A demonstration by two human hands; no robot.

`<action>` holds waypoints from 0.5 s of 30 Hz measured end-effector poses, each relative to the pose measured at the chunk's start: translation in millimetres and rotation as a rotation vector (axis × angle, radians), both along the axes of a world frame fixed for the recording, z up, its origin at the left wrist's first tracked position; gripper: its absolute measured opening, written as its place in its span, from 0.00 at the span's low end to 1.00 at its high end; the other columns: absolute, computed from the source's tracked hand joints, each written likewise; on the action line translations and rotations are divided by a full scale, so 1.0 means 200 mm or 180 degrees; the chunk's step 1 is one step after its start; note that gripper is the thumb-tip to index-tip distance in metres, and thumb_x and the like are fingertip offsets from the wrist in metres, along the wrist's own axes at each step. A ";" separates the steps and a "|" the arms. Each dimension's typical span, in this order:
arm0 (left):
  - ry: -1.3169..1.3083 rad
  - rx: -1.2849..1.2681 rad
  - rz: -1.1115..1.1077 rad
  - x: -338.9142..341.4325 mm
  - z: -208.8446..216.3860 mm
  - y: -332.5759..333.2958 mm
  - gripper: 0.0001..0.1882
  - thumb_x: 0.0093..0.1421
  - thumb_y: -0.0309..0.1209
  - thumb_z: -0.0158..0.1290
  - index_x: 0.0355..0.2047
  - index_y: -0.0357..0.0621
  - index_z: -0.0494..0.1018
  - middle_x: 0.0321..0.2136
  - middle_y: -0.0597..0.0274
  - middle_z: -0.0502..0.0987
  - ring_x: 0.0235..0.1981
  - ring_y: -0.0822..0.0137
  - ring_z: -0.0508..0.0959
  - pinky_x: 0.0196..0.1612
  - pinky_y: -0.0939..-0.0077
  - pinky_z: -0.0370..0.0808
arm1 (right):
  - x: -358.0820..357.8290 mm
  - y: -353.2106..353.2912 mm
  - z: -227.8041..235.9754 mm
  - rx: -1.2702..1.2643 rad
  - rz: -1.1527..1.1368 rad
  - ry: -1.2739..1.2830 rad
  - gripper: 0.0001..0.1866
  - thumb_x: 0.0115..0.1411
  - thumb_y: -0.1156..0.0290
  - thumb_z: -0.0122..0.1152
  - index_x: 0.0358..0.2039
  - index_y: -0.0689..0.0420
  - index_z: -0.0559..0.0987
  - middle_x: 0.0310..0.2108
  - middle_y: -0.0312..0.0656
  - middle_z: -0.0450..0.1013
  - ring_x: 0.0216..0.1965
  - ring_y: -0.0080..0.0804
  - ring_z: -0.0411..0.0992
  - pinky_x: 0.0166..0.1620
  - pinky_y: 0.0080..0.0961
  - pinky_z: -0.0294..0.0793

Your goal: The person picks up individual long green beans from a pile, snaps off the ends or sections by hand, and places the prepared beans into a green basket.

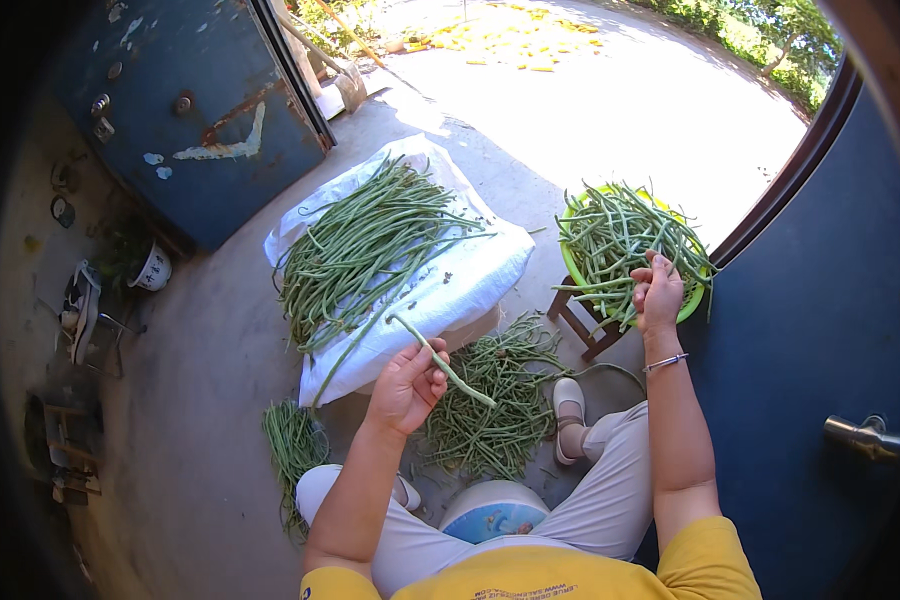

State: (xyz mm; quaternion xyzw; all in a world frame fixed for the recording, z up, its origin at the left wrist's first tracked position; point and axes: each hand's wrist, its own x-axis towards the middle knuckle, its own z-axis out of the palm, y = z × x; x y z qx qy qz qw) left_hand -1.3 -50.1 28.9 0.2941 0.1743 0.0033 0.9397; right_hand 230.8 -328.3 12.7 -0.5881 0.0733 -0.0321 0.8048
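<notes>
My left hand [408,390] pinches a single green long bean [450,372], which slants down to the right. Out at the right, my right hand [658,293] is over the near side of a bright green basin [692,304] heaped with long beans [620,240]. Its fingers are curled together, and whether they grip a bean is hidden. A bundle of whole long beans [365,245] lies across a white woven sack [475,270] ahead of me. Between my feet and that sack, a loose pile of thinner green beans [495,405] covers the floor.
The basin rests on a small wooden stool [580,325]. Another bunch of beans [292,450] lies by my left knee. Blue metal doors [200,130] flank a sunlit doorway, one with a handle [863,436] near my right. A white flowerpot [152,268] stands at the left.
</notes>
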 end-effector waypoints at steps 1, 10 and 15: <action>0.0042 -0.0015 0.0005 -0.01 0.00 -0.01 0.08 0.60 0.29 0.45 0.38 0.38 0.68 0.27 0.63 0.73 0.21 0.77 0.72 0.23 0.87 0.69 | -0.11 0.07 0.04 -0.0108 0.0735 0.0033 0.13 0.62 0.65 0.45 0.36 0.61 0.72 0.17 0.37 0.69 0.08 0.15 0.56 0.10 0.11 0.52; 0.0252 0.0228 -0.0047 -0.01 -0.06 -0.10 0.04 0.58 0.27 0.48 0.33 0.41 0.68 0.24 0.63 0.73 0.19 0.77 0.70 0.19 0.86 0.67 | -0.66 0.48 0.10 -0.0466 0.4454 0.0560 0.13 0.57 0.62 0.56 0.27 0.60 0.77 0.12 0.28 0.64 0.11 0.12 0.57 0.14 0.12 0.51; 0.0354 0.0238 0.0456 -0.02 -0.08 0.00 0.07 0.59 0.30 0.47 0.32 0.39 0.69 0.20 0.66 0.70 0.16 0.78 0.66 0.16 0.88 0.61 | -0.69 0.56 0.09 -0.0840 0.4246 -0.0091 0.09 0.54 0.68 0.58 0.25 0.61 0.77 0.13 0.30 0.65 0.15 0.16 0.61 0.18 0.15 0.59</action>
